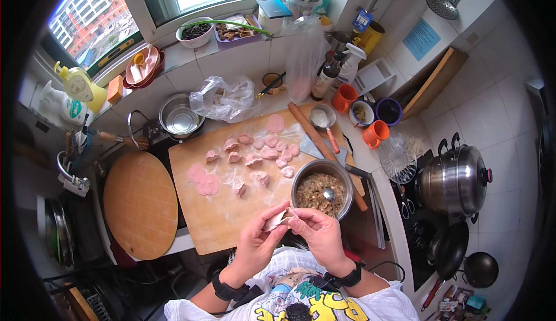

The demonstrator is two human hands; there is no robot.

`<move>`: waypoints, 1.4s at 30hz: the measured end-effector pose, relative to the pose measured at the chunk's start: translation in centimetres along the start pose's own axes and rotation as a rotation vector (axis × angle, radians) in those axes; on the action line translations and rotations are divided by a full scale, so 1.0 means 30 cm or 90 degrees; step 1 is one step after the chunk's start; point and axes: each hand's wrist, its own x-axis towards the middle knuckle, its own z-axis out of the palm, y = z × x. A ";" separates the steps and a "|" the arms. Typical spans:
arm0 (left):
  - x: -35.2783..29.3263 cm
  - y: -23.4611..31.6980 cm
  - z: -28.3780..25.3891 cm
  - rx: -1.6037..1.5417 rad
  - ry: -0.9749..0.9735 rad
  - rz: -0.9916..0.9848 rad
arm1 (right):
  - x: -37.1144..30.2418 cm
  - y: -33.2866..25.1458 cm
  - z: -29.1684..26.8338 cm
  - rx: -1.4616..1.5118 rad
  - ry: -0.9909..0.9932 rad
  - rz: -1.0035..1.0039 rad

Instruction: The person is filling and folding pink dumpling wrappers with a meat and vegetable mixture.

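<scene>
My left hand (259, 234) and my right hand (319, 232) meet above the board's near edge, both closed on a dumpling (277, 220) of pale pink dough. Fingers cover part of it, so I cannot tell how far its edge is sealed. Right beyond my right hand stands a steel bowl (350, 191) of minced filling (313, 188) with a spoon (329, 194) in it. On the floury wooden board (226, 222) lie several folded dumplings (253, 159), flat pink wrappers (207, 184) and small dough pieces (269, 152).
A rolling pin (307, 122), a cleaver (313, 146) and a flour scoop (319, 118) lie at the board's right. Left of it rests a round wooden board (141, 205). Orange mugs (376, 133) stand at the back right; a steamer pot (454, 182) sits on the stove.
</scene>
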 end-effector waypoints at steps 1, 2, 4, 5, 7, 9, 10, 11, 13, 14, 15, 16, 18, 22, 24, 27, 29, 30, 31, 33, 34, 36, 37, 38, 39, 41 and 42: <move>0.000 0.002 0.002 -0.014 -0.004 -0.015 | -0.001 0.002 0.004 -0.022 0.012 -0.043; 0.000 -0.001 0.005 -0.013 -0.003 -0.014 | -0.001 0.004 0.004 -0.022 0.010 -0.043; 0.001 -0.020 0.008 -0.063 0.014 0.038 | 0.003 0.009 0.003 -0.260 0.040 -0.187; 0.000 -0.029 0.006 -0.062 0.018 0.040 | 0.004 0.002 0.009 -0.258 0.036 -0.186; -0.001 -0.040 0.003 -0.100 0.043 0.067 | 0.004 -0.026 0.024 -0.448 0.039 -0.328; -0.005 -0.024 0.002 -0.064 0.061 0.080 | 0.006 -0.014 0.019 -0.450 0.014 -0.347; -0.006 -0.018 0.003 -0.032 0.074 0.091 | 0.006 -0.012 0.018 -0.456 -0.006 -0.367; -0.007 -0.022 -0.005 -0.032 0.075 0.092 | 0.011 -0.013 0.031 -0.457 -0.008 -0.368; -0.006 -0.032 -0.025 -0.005 0.061 0.134 | 0.021 -0.014 0.065 -0.145 0.009 -0.213; -0.006 -0.024 -0.024 -0.006 0.060 0.135 | 0.026 -0.010 0.054 -0.146 0.009 -0.215; -0.006 -0.011 -0.020 -0.040 0.056 0.118 | 0.034 -0.001 0.034 -0.144 -0.035 -0.202; -0.008 -0.004 -0.019 -0.073 0.055 0.100 | 0.039 0.005 0.023 -0.141 -0.080 -0.187; -0.009 -0.004 -0.029 -0.087 0.052 0.087 | 0.043 -0.006 0.028 -0.137 -0.090 -0.175; -0.006 -0.004 -0.038 -0.143 0.054 0.051 | 0.040 -0.026 0.040 -0.242 -0.081 -0.243; -0.003 0.004 -0.039 -0.141 0.055 0.044 | 0.037 -0.045 0.059 -0.311 -0.052 -0.279; 0.002 0.020 -0.040 -0.146 0.043 0.021 | 0.042 -0.047 0.069 -0.410 -0.006 -0.342; 0.002 0.030 -0.039 -0.153 0.033 0.007 | 0.046 -0.042 0.068 -0.440 0.009 -0.368; 0.000 0.036 -0.036 -0.132 0.022 0.023 | 0.046 -0.039 0.065 -0.440 0.016 -0.365; -0.002 0.039 -0.034 -0.110 0.011 0.039 | 0.046 -0.039 0.064 -0.439 0.024 -0.362; -0.004 0.040 -0.037 -0.108 0.009 0.036 | 0.047 -0.041 0.062 -0.421 0.017 -0.356; -0.006 0.041 -0.040 -0.106 0.006 0.033 | 0.047 -0.042 0.063 -0.404 0.011 -0.349; -0.009 0.042 -0.048 -0.090 -0.001 0.032 | 0.050 -0.063 0.087 -0.390 0.009 -0.342; -0.012 0.042 -0.052 -0.074 -0.010 0.030 | 0.051 -0.069 0.095 -0.376 0.008 -0.334; -0.012 0.044 -0.054 -0.074 -0.008 0.030 | 0.053 -0.067 0.087 -0.376 0.006 -0.334; -0.012 0.046 -0.057 -0.077 -0.020 0.015 | 0.055 -0.063 0.071 -0.418 -0.013 -0.352; -0.006 0.059 -0.056 -0.080 -0.032 -0.001 | 0.059 -0.059 0.060 -0.460 -0.033 -0.370; -0.005 0.080 -0.050 -0.089 -0.039 -0.007 | 0.060 -0.058 0.060 -0.462 -0.017 -0.389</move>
